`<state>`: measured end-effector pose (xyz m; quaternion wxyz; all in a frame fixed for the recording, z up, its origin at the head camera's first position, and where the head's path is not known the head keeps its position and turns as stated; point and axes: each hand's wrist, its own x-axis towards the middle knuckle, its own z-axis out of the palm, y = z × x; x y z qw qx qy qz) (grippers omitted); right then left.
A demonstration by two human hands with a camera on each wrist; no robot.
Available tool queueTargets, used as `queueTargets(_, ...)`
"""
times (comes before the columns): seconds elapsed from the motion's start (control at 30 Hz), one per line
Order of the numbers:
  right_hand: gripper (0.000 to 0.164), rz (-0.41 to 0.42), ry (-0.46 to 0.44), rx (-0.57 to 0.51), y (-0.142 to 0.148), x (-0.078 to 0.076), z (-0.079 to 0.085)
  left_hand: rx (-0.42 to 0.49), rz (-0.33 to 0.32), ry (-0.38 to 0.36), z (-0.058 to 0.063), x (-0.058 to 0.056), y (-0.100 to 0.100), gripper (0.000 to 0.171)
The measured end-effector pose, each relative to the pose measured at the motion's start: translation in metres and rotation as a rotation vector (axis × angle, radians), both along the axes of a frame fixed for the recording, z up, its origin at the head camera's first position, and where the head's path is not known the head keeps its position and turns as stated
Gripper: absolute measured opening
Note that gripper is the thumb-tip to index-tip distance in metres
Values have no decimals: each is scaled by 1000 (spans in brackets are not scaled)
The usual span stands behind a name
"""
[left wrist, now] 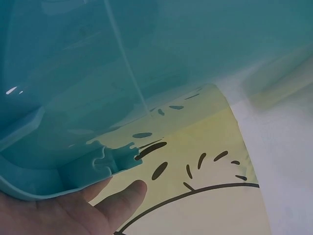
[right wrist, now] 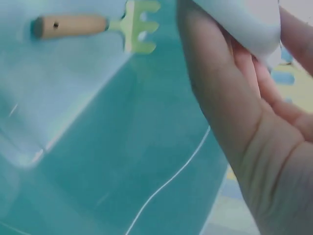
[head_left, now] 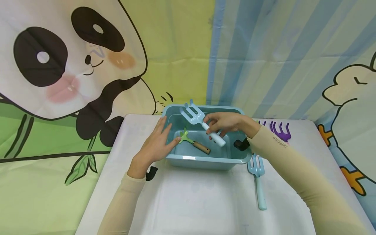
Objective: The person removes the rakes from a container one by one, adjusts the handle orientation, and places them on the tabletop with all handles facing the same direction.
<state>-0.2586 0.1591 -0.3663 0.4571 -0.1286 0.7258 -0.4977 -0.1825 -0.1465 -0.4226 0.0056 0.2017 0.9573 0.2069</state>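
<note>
In the head view, a blue plastic basin (head_left: 199, 158) stands on the white table. My right hand (head_left: 227, 123) grips a pale blue toy hand fork (head_left: 192, 115) by its handle, held over the basin with the tines toward the far left. In the right wrist view, only part of its white-looking handle (right wrist: 249, 24) shows between the fingers. My left hand (head_left: 157, 143) rests at the basin's left rim, fingers spread and fairly straight; the left wrist view shows fingers (left wrist: 122, 200) beside the rim. A small green rake with a wooden handle (head_left: 201, 147) lies inside the basin.
Another pale blue fork (head_left: 259, 189) lies on the table, right of the basin. Purple tines (head_left: 281, 132) show behind the right forearm, which hides the rest. A cloth printed with a panda (head_left: 123, 98) hangs behind the table (head_left: 199, 202).
</note>
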Motion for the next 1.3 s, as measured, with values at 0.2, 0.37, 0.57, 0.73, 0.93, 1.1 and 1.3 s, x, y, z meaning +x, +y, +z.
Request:
queueTargets(0.2, 42, -71, 15, -116, 7, 22, 14, 2, 1, -6, 0, 0, 0, 90)
queueTargets(0.37, 38, -144, 26, -176, 16, 40, 20, 0, 0, -10, 0, 0, 0, 89)
queueTargets(0.57, 40, -211, 81, -219, 31, 60, 26, 7, -1, -15, -1, 0, 0, 90)
queueTargets(0.73, 42, -268, 139, -203, 52, 78, 30, 17, -5, -17, -1, 0, -1, 90)
queueTargets(0.93, 46, -328, 166, -194, 80, 103, 29, 24, -5, -21, -2, 0, -1, 90)
queueTargets(1.1, 46, -342, 204, -151, 107, 122, 20, 28, -7, -21, -1, 1, 0, 88)
queueTargets(1.3, 36, -364, 245, -142, 141, 143, -1, 34, -2, -21, 0, 2, -1, 88)
